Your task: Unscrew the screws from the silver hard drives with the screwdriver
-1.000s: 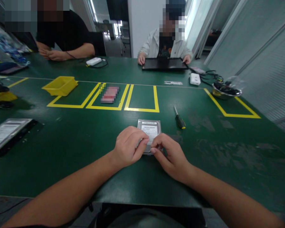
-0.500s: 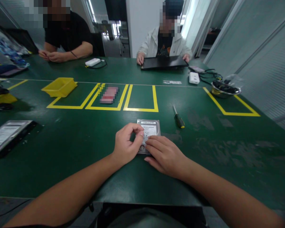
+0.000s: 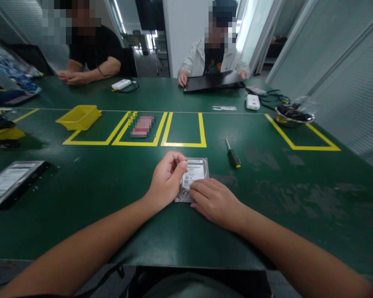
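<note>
A silver hard drive (image 3: 196,171) with a white label lies flat on the green table (image 3: 112,198) just in front of me. My left hand (image 3: 167,179) hovers over its left side with fingers curled and thumb pinched to forefinger; what it pinches is too small to see. My right hand (image 3: 214,201) lies on the drive's near right corner, fingers stretched flat against it. A screwdriver (image 3: 232,154) with a black and yellow handle lies on the table to the right of the drive.
Yellow tape boxes mark the table; one holds a yellow bin (image 3: 79,116), another a pink item (image 3: 142,125). A second drive (image 3: 9,182) lies far left, a metal bowl (image 3: 294,116) far right. Two people sit across, one with a black laptop (image 3: 214,81).
My left hand rose from the drive's near edge and moved toward its far left side, closing into a pinch. My right hand flattened onto the drive's near corner.
</note>
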Motion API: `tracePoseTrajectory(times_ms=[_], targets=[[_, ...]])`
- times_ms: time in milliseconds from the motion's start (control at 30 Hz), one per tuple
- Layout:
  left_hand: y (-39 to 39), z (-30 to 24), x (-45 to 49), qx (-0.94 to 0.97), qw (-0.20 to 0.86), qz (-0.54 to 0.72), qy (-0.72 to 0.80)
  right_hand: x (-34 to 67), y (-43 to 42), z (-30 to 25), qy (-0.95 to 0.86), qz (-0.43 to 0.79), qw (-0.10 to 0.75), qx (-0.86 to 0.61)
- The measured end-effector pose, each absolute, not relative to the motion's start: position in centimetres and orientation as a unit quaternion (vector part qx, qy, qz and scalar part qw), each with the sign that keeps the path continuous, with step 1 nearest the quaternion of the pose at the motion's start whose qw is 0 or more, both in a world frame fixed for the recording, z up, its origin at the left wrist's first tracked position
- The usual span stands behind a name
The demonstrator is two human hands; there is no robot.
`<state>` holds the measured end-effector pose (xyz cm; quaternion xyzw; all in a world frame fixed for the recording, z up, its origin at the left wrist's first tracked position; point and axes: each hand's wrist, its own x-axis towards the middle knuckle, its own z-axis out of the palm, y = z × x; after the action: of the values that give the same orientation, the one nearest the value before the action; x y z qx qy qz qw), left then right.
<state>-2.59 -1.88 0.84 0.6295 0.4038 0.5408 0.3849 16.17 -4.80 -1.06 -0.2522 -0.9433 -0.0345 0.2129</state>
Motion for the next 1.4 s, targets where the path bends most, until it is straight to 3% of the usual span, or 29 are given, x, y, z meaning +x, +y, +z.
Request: tracePoseTrajectory(times_ms=[400, 600, 900, 1400], targets=[[-1.4, -0.2, -2.6, 0.605, 0.341, 0.552, 0.462, 16.2, -4.8, -0.9, -0.944, -0.062, 0.203, -0.251], [-2.9, 0.3, -3.4, 0.595, 0.368, 0.574, 0.426, 16.6, -4.4, -0.6, -0.945, -0.053, 0.198, -0.256], [-1.9, -1.1, -5.1, 0.576, 0.419, 0.516, 0.475, 16.7, -4.2, -0.8, -0.945, -0.043, 0.205, -0.253], [-0.7, -2.4, -7.3, 0.678, 0.390, 0.392, 0.484, 17.0, -4.0, -1.0, -0.943, -0.018, 0.222, -0.247]])
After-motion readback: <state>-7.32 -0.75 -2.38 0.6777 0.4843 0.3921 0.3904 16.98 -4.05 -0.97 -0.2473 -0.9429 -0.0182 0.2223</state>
